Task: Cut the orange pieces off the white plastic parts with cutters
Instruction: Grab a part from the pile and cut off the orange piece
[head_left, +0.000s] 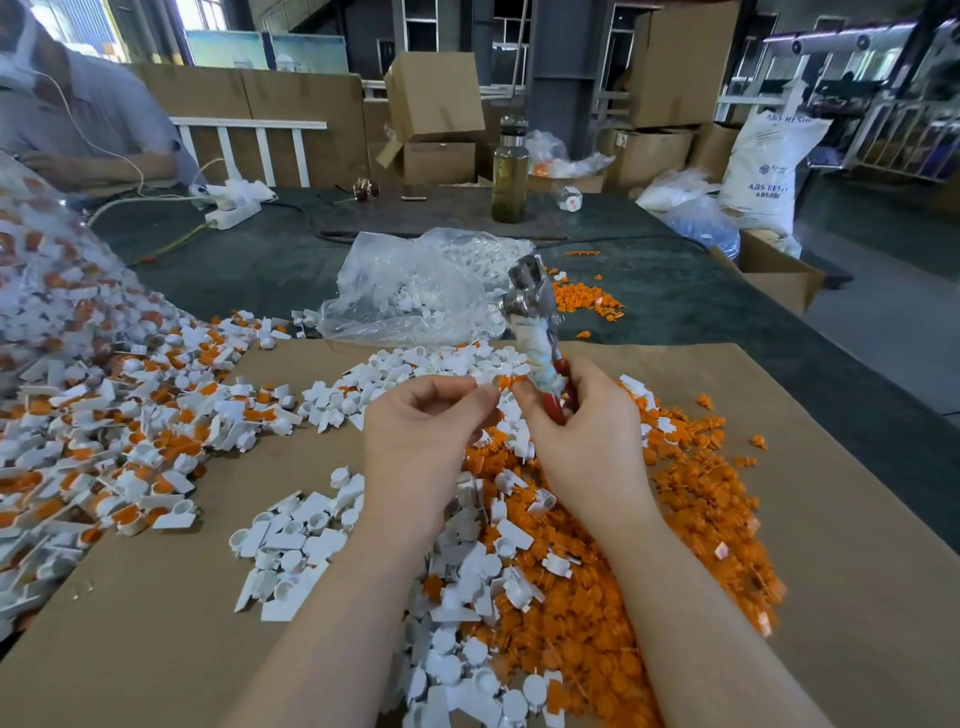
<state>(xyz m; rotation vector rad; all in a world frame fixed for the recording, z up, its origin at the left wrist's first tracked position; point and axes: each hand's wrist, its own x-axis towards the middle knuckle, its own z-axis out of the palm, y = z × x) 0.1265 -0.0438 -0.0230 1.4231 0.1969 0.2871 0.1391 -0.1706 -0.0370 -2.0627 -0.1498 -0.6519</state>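
orange pieces (597, 597), white plastic parts (291, 551), red-handled cutters (535, 332) (steel head), brown cardboard (156, 649)

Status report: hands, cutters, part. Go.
Right hand grips cutters, head up. Left hand pinches a white part beside them. Nothing in the way.

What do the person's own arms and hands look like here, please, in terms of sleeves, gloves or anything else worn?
Both forearms are bare right down to the frame's lower edge, so no sleeves show. The left hand and right hand wear no gloves. No watch, ring, bracelet or marking is visible on either.
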